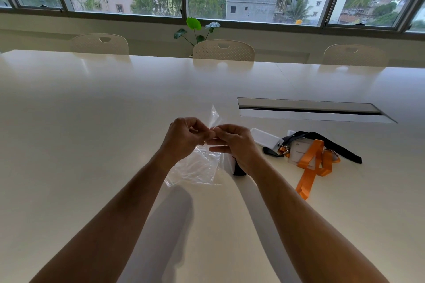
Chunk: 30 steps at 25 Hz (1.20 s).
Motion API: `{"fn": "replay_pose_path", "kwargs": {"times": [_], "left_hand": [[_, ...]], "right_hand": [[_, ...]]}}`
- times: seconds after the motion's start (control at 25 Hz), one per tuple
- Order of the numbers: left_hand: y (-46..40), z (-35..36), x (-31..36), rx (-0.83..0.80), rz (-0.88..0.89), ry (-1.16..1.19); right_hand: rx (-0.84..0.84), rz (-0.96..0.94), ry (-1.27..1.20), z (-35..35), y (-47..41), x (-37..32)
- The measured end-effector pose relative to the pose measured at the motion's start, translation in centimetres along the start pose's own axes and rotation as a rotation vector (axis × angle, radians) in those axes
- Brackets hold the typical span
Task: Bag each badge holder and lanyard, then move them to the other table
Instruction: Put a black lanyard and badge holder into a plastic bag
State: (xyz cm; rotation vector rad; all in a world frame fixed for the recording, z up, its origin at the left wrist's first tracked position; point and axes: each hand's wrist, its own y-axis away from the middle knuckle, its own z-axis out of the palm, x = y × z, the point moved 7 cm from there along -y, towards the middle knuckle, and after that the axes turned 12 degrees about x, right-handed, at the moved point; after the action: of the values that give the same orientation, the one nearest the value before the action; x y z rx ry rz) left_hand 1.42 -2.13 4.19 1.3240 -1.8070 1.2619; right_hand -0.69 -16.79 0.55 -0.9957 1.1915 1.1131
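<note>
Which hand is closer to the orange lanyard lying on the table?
The right hand. It holds the clear bag just left of the orange lanyard; the left hand is farther left, beyond it.

I count two hands, a left hand (184,138) and a right hand (232,142), one clear plastic bag (197,165), and three chairs (223,51) across one white table (92,110). I see two lanyards, an orange lanyard (310,163) and a black lanyard (340,147), plus two badge holders (264,137) (possibly more underneath). One potted plant (195,30) and one cable slot (310,110) complete my tally.
</note>
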Motion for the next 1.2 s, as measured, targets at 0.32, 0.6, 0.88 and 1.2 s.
{"fn": "replay_pose_path", "kwargs": {"times": [0.32,0.6,0.88,1.2], "left_hand": [[0.7,1.3,-0.8,0.109,-0.035,-0.018],[0.8,1.7,-0.2,0.166,0.027,-0.118],[1.0,2.1,-0.9,0.177,-0.019,-0.083],[1.0,2.5,0.5,0.128,0.142,-0.192]], "right_hand": [[0.195,-0.294,0.564,-0.2,-0.1,-1.4],[0.238,-0.275,0.559,-0.5,-0.2,-1.3],[0.25,-0.142,0.431,-1.1,-0.2,-0.7],[0.212,-0.179,0.588,-0.9,0.0,-1.4]]}}
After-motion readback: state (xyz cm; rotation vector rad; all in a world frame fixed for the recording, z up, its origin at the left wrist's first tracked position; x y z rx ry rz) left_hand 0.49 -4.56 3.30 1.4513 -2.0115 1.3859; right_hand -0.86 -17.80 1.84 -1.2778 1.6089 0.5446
